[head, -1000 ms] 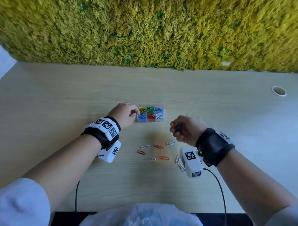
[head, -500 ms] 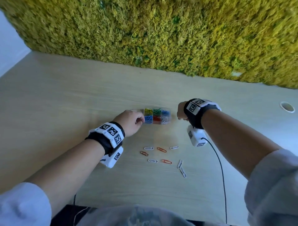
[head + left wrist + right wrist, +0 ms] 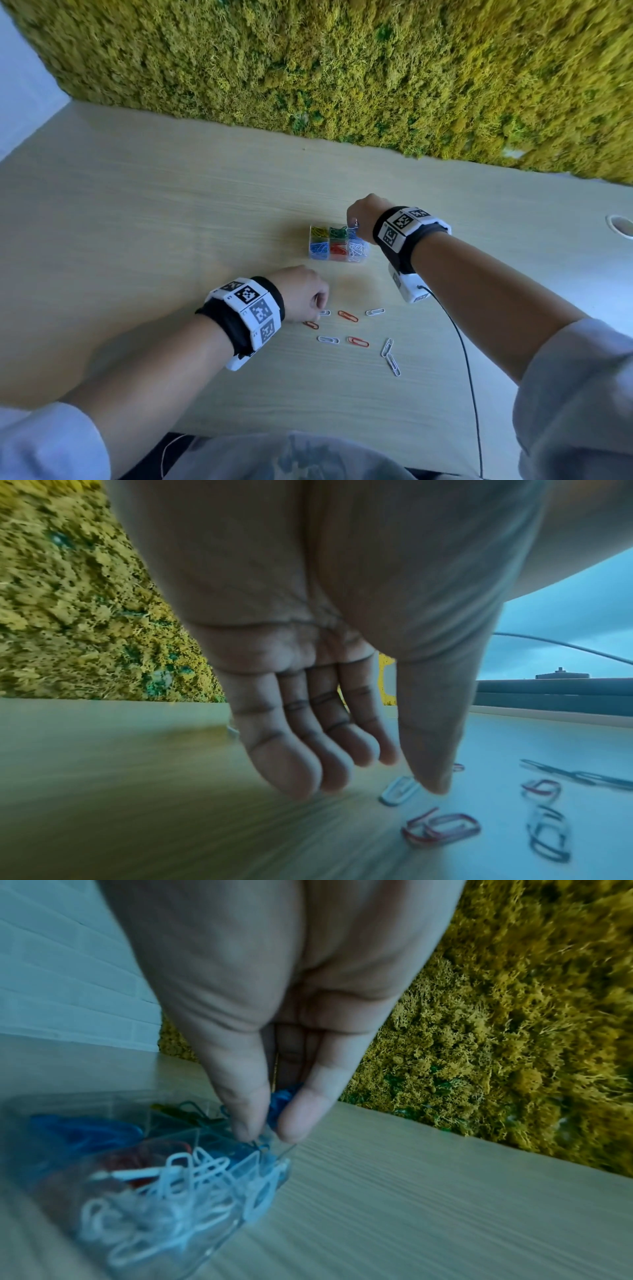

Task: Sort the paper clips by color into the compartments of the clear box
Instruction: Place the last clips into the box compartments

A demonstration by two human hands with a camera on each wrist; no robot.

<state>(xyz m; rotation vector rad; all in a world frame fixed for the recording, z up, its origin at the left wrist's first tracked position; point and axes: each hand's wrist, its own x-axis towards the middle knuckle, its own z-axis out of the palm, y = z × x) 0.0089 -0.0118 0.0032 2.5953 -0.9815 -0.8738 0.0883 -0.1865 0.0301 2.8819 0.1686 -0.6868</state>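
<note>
Sorting nears its end in the head view: I count eight loose wire paper clips on the pale wooden table (image 3: 171, 212), three orange-red ones (image 3: 347, 316) and five white ones (image 3: 328, 340), while the clear plastic six-compartment box (image 3: 339, 242) already holds yellow, green and blue clips in its far row and blue, red and white in its near row. My right hand (image 3: 359, 219) hangs over the far right compartment, pinching a small dark clip (image 3: 356, 224). My left hand (image 3: 301, 294) reaches down beside the scattered clips.

From the left wrist, my fingers (image 3: 301, 764) are straight and close together, the thumb tip touching the table just beside a white clip (image 3: 399, 794); nothing is held.

From the right wrist, thumb and forefinger press together on a thin wire clip (image 3: 258, 1144) above the box (image 3: 143, 1164), just over the blue compartment; the white pile (image 3: 164, 1199) fills the nearest one. I judge this drop nearly done.
</note>
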